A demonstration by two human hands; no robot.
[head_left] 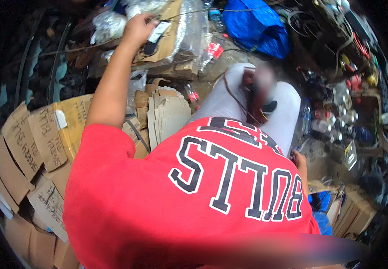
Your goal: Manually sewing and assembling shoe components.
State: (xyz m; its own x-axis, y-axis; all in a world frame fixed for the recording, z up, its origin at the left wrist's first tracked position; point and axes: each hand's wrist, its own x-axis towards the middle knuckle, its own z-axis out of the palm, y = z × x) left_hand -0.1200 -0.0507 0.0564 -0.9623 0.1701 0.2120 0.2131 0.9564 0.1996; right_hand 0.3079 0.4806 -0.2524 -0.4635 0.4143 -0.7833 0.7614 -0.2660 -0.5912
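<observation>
1. The left hand point(141, 28) reaches to the far left, its fingers bent over a flat cardboard surface; a thin cord point(212, 10) meets them, but I cannot tell whether they grasp it.
2. That cord runs from the hand toward the far right, above a blue plastic bag point(257, 28).
3. Just beside the left hand, a black-and-white flat item point(152, 42) lies on the cardboard point(171, 38).
4. The right hand point(299, 158) is low beside the right thigh, partly hidden by the red shirt point(158, 210); its fingers look curled, and I cannot tell what they hold.
5. A reddish-brown object point(257, 101), blurred, sits between the knees, with a brown strap point(233, 92) across the left thigh.
6. Clear bottles point(330, 121) crowd the right side; cut cardboard pieces point(19, 152) fill the near left.
</observation>
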